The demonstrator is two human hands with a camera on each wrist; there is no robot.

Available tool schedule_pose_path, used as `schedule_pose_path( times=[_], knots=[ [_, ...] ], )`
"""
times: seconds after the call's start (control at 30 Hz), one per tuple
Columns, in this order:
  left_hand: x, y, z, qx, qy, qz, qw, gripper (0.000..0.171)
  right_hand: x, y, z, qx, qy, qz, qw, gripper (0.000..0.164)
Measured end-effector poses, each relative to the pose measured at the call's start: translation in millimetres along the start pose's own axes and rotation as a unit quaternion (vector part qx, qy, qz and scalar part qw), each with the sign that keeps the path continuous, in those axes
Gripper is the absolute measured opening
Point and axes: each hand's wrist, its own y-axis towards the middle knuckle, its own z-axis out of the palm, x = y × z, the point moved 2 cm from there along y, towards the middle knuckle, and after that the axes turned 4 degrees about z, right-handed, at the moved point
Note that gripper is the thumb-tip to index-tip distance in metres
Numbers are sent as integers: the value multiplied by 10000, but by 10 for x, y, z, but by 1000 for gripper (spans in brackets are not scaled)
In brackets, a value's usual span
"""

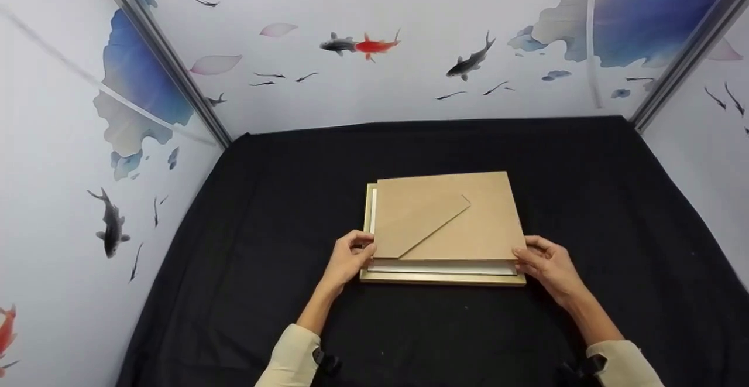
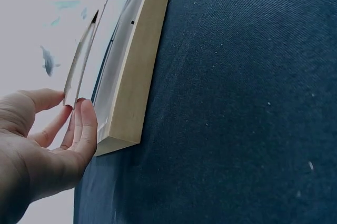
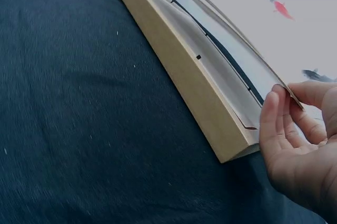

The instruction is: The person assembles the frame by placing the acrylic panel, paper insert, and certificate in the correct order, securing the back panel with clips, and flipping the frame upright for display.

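Note:
A tan backing board (image 1: 445,217) with a slanted easel flap (image 1: 424,226) on its face is held over a gold-edged picture frame (image 1: 443,280). My left hand (image 1: 349,261) pinches the board's near left corner between thumb and fingers. At the near right corner, the right hand (image 1: 547,267) grips it the same way. Seen from the left wrist, the board (image 2: 81,66) is tilted above the frame's side (image 2: 139,66), with a gap between them. The right wrist view shows small dark tabs (image 3: 198,57) along the frame's inner edge. Most of the frame's inside is hidden under the board.
Black cloth (image 1: 281,211) covers the table beneath the frame. Printed panels (image 1: 374,88) with fish and petals stand at the back and both sides, joined by grey metal posts (image 1: 169,59).

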Motion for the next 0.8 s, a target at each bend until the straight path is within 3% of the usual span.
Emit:
schedule_pose_path(
  times=[0.23,0.4,0.6,0.7,0.8],
  knots=[
    [-7,-75,-66,19,78,90,9999,26,35,-41,18,109,-1462,-285,9888,39],
    [2,-103,-119,82,143,286,9995,26,39,-59,39,245,-2005,-458,9783,36],
    [27,-122,-147,124,69,207,9997,27,37,-39,49,425,-2465,-584,9664,29],
    [36,-117,-153,142,212,164,9995,26,50,-24,55,453,-2836,-696,9553,26],
    [45,-109,-157,153,543,134,9983,23,76,-10,69,355,-3373,-754,9377,26]
  ],
)
